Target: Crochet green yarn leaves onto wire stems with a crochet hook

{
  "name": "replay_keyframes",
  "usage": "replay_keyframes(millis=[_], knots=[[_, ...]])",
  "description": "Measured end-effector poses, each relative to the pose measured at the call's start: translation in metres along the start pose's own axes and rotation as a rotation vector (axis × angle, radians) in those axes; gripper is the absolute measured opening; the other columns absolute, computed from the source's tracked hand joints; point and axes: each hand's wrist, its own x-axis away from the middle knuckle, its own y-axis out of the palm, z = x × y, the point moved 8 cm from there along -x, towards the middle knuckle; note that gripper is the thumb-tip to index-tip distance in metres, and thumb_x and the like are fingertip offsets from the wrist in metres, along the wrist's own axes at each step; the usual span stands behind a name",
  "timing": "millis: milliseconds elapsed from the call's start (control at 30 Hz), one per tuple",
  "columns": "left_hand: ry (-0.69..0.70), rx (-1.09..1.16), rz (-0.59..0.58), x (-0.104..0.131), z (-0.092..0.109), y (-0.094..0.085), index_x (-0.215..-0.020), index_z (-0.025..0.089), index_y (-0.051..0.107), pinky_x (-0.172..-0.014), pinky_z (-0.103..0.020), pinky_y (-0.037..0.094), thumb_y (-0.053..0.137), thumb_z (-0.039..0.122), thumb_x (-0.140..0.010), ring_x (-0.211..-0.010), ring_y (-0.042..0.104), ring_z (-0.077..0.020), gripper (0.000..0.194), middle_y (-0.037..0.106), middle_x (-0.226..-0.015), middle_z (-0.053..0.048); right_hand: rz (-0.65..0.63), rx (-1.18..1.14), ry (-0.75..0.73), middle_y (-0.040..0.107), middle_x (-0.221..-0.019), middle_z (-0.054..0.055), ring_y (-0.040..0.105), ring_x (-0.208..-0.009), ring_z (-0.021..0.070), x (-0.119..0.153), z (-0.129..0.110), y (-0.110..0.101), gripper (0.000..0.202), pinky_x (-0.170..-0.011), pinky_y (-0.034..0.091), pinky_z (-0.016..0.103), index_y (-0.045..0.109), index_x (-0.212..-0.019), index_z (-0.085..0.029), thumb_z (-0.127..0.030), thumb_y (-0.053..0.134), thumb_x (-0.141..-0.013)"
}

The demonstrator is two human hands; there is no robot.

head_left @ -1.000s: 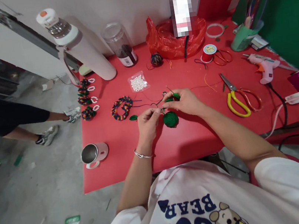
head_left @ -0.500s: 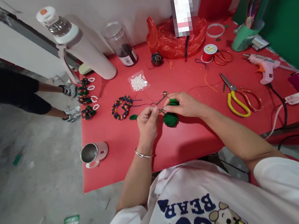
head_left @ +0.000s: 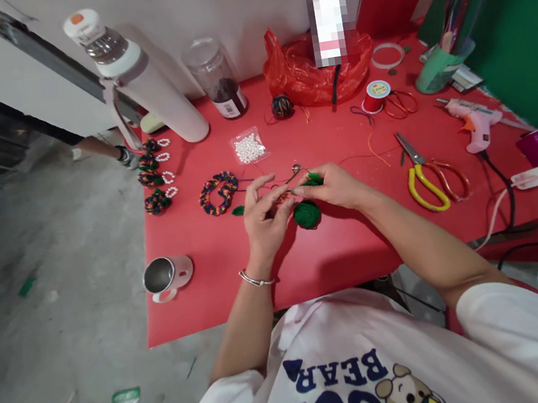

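My left hand [head_left: 267, 218] is over the red table with its fingers stretched apart, thumb and forefinger close to a thin strand by my right fingertips. My right hand [head_left: 340, 185] is closed on a small green crocheted piece [head_left: 315, 179], pinched between thumb and fingers. Just below the fingertips sits a ball of green yarn [head_left: 307, 215]. A small metal loop [head_left: 296, 168] shows above them; what it belongs to is hard to make out. To the left lie a small green leaf-shaped piece [head_left: 239, 211] and a multicoloured crocheted strip [head_left: 218, 193].
On the red table [head_left: 205, 312] stand a mug [head_left: 168, 274], a tall bottle [head_left: 155, 87] and a jar [head_left: 218, 84]. Pearl beads [head_left: 248, 146] lie in a bag. Scissors [head_left: 427, 178] and a pink glue gun [head_left: 477, 123] are at right. A person's leg [head_left: 99, 149] shows at left.
My left hand's fingers have gone from a closed pinch to spread apart. My right hand keeps its hold on the green piece. The person at the left has moved mostly out of sight.
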Motion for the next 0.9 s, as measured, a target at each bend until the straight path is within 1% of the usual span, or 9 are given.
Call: replay_keyframes(millis=[67, 133, 367, 567, 633, 700, 767, 800, 900], knots=[[0.046, -0.034, -0.002, 0.0, 0.003, 0.002, -0.101, 0.024, 0.082, -0.091, -0.04, 0.059, 0.077, 0.034, -0.091, -0.109, 0.069, -0.0224, 0.015, 0.07, -0.124, -0.01, -0.012, -0.005, 0.0, 0.08, -0.082, 0.004, 0.067, -0.075, 0.0163, 0.0, 0.0, 0.001, 0.029, -0.076, 0.052, 0.03, 0.079, -0.08, -0.018, -0.046, 0.081, -0.076], [0.056, -0.039, -0.015, -0.001, 0.003, 0.004, -0.099, 0.025, 0.082, -0.098, -0.044, 0.057, 0.074, 0.03, -0.093, -0.118, 0.067, -0.0247, 0.011, 0.071, -0.122, -0.009, -0.034, -0.01, 0.004, 0.08, -0.082, 0.004, 0.068, -0.075, 0.0164, 0.0, 0.001, 0.004, 0.027, -0.075, 0.053, 0.03, 0.08, -0.083, -0.018, -0.045, 0.08, -0.078], [0.079, -0.127, -0.003, 0.0, 0.008, 0.004, -0.09, 0.02, 0.075, -0.098, -0.044, 0.056, 0.065, 0.024, -0.097, -0.115, 0.068, -0.0244, 0.013, 0.071, -0.117, -0.01, -0.021, 0.019, 0.001, 0.076, -0.077, 0.003, 0.064, -0.071, 0.0149, -0.001, 0.003, 0.006, 0.032, -0.071, 0.05, 0.03, 0.079, -0.082, -0.017, -0.049, 0.08, -0.077], [0.039, -0.11, 0.04, 0.002, 0.011, 0.004, -0.086, 0.019, 0.067, -0.096, -0.042, 0.054, 0.061, 0.033, -0.1, -0.117, 0.065, -0.0253, 0.021, 0.068, -0.119, -0.013, 0.009, 0.06, 0.015, 0.073, -0.076, 0.002, 0.062, -0.07, 0.015, 0.0, 0.004, 0.005, 0.027, -0.071, 0.048, 0.03, 0.077, -0.081, -0.018, -0.045, 0.077, -0.079], [-0.043, -0.015, 0.004, 0.003, 0.005, 0.008, -0.088, 0.02, 0.067, -0.091, -0.039, 0.055, 0.063, 0.04, -0.1, -0.11, 0.067, -0.0238, 0.024, 0.068, -0.122, -0.014, 0.014, 0.055, 0.012, 0.073, -0.075, 0.002, 0.062, -0.07, 0.0152, 0.0, 0.004, 0.005, 0.026, -0.072, 0.049, 0.03, 0.076, -0.08, -0.018, -0.044, 0.077, -0.079], [-0.191, 0.146, -0.055, 0.006, -0.006, 0.015, -0.099, 0.021, 0.067, -0.076, -0.033, 0.055, 0.06, 0.049, -0.101, -0.086, 0.068, -0.0174, 0.029, 0.069, -0.124, -0.013, 0.006, 0.032, 0.01, 0.073, -0.075, 0.002, 0.063, -0.071, 0.0155, 0.0, 0.005, 0.005, 0.025, -0.073, 0.05, 0.031, 0.076, -0.08, -0.018, -0.043, 0.077, -0.079], [-0.342, 0.294, -0.109, 0.01, -0.018, 0.022, -0.107, 0.022, 0.066, -0.059, -0.028, 0.048, 0.054, 0.057, -0.102, -0.063, 0.06, -0.012, 0.038, 0.072, -0.108, -0.009, -0.01, 0.0, 0.014, 0.075, -0.077, 0.003, 0.065, -0.073, 0.016, 0.0, 0.005, 0.006, 0.024, -0.075, 0.052, 0.031, 0.075, -0.079, -0.018, -0.042, 0.076, -0.079], [-0.388, 0.324, -0.131, 0.012, -0.021, 0.024, -0.105, 0.021, 0.067, -0.055, -0.027, 0.044, 0.052, 0.06, -0.102, -0.057, 0.055, -0.0112, 0.042, 0.071, -0.093, -0.006, -0.014, -0.007, 0.017, 0.076, -0.078, 0.003, 0.066, -0.074, 0.0161, 0.0, 0.005, 0.006, 0.023, -0.076, 0.052, 0.031, 0.075, -0.079, -0.018, -0.042, 0.075, -0.08], [-0.416, 0.264, -0.16, 0.012, -0.028, 0.023, -0.072, 0.018, 0.064, -0.053, -0.025, 0.037, 0.067, 0.063, -0.092, -0.055, 0.047, -0.0109, 0.049, 0.054, -0.061, 0.001, -0.009, 0.046, 0.015, 0.074, -0.075, 0.003, 0.064, -0.071, 0.0155, 0.001, 0.002, 0.005, 0.023, -0.073, 0.05, 0.03, 0.075, -0.077, -0.018, -0.04, 0.073, -0.079]])
